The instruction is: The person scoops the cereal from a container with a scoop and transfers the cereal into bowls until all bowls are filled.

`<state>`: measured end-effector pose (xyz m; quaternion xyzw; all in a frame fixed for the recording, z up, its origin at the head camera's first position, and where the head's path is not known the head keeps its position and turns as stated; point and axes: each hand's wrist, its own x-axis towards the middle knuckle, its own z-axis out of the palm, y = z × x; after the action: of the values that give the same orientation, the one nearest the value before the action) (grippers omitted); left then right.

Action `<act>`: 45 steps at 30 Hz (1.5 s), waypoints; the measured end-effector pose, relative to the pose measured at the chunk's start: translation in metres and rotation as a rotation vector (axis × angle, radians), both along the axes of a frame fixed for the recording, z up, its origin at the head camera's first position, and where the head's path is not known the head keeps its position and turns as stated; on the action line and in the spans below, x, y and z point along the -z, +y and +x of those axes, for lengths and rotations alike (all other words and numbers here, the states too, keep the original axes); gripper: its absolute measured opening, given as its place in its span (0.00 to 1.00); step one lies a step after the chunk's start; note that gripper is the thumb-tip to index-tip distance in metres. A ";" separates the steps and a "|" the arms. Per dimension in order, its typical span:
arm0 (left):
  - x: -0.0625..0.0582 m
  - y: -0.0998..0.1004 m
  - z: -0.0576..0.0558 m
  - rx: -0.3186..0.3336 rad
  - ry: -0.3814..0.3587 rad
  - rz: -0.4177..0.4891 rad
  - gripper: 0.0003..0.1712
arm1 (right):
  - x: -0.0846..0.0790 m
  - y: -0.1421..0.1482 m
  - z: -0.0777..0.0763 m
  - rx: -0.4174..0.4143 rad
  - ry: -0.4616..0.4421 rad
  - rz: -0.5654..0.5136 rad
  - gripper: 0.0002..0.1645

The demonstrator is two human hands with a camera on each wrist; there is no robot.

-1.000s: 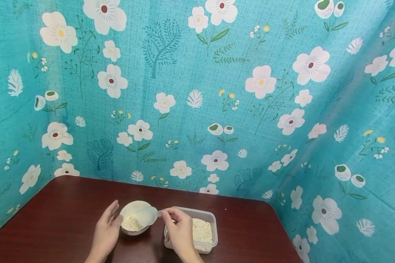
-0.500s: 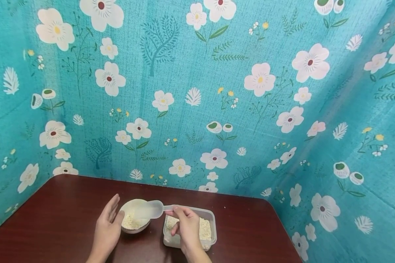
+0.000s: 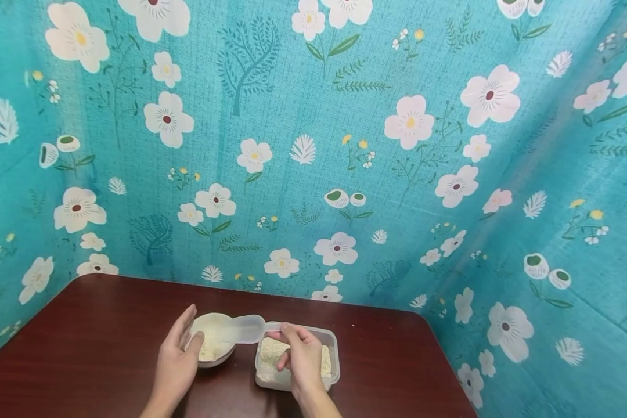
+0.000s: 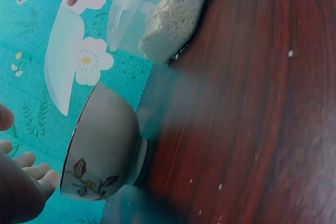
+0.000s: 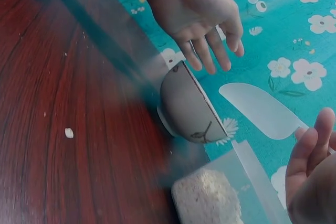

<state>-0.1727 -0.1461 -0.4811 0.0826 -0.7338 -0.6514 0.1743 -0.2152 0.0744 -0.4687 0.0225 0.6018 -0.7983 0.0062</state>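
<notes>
My right hand pinches the handle of a translucent plastic scoop between thumb and fingers. The scoop's mouth hangs above the right side of a bowl, clear of its rim in the left wrist view. Pale oat-like flakes lie inside the bowl, whose outside bears a brown floral pattern. At the bowl's left stands my left hand, fingers extended beside the rim and holding nothing; whether it touches the rim I cannot tell. Beneath my right hand sits a clear plastic container of flakes, partly hidden by that hand.
Everything stands on a dark reddish-brown table. Stray crumbs dot its surface near the bowl. A teal curtain with white flowers hangs behind the table and along both sides.
The scoop has shifted right and levelled out, from down over the flakes to the bowl's right rim. My right hand has moved right with it. My left hand stays beside the bowl.
</notes>
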 end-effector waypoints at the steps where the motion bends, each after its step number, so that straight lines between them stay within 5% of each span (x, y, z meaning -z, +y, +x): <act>1: 0.000 0.002 -0.001 0.002 0.004 -0.002 0.34 | 0.000 0.003 0.000 0.002 0.000 0.004 0.15; 10: 0.002 0.023 -0.007 0.015 0.057 0.005 0.33 | 0.000 0.031 0.001 0.075 0.005 0.053 0.13; 19: 0.005 0.042 -0.012 0.136 0.027 0.032 0.34 | 0.001 0.062 0.005 0.152 0.007 0.082 0.12; 31: 0.012 0.069 -0.015 0.178 0.100 0.018 0.32 | 0.007 0.098 0.009 0.266 0.029 0.133 0.14; 45: 0.017 0.084 -0.022 0.255 0.008 0.072 0.33 | 0.020 0.126 0.007 0.301 0.100 0.179 0.16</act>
<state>-0.1946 -0.0624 -0.4981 -0.0078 -0.7138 -0.6945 0.0899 -0.2082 0.2003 -0.4890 0.0733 0.6598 -0.7336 -0.1453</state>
